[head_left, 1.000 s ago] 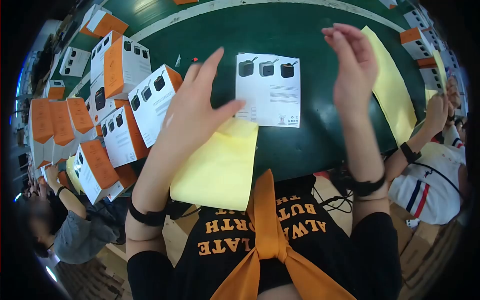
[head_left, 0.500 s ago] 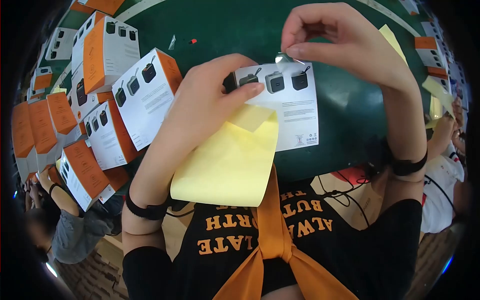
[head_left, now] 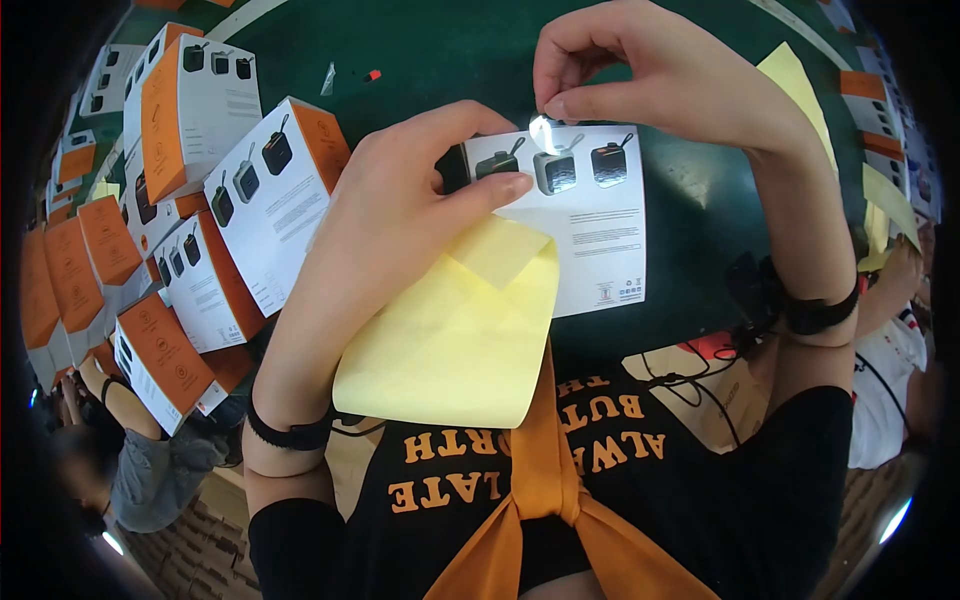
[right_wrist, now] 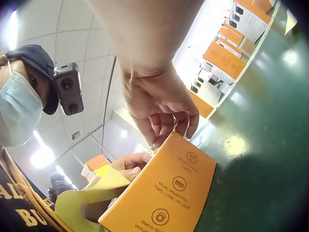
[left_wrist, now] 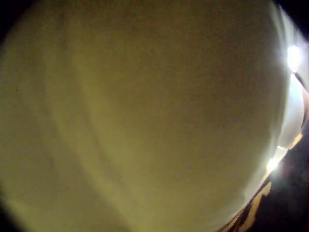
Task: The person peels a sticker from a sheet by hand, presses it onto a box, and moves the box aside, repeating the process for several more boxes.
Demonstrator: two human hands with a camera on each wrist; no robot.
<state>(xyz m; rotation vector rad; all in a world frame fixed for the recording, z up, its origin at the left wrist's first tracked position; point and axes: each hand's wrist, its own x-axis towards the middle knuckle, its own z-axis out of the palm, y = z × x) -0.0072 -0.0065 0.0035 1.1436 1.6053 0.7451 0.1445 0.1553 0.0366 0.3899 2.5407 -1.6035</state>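
Observation:
My left hand (head_left: 400, 190) grips the left edge of a white speaker box (head_left: 605, 250), thumb on its printed face. A yellow sheet (head_left: 450, 340) hangs from under that palm, one corner folded over; it fills most of the left wrist view. My right hand (head_left: 670, 85) pinches a small, shiny clear film (head_left: 543, 132) between thumb and forefinger at the box's top edge. In the right wrist view the box's orange side (right_wrist: 169, 193) faces the camera, and the right fingers (right_wrist: 155, 126) are right at its upper corner.
Several white and orange speaker boxes (head_left: 235, 200) are stacked on the left of the green table (head_left: 690, 270). A yellow sheet (head_left: 795, 95) lies at the right. A small red piece (head_left: 373, 75) and a clear scrap (head_left: 328, 78) lie farther back. Other people sit on both sides.
My left hand has taken hold of the box and tilted it up. My right hand has come in from the right with the film, then shifted slightly left along the top edge.

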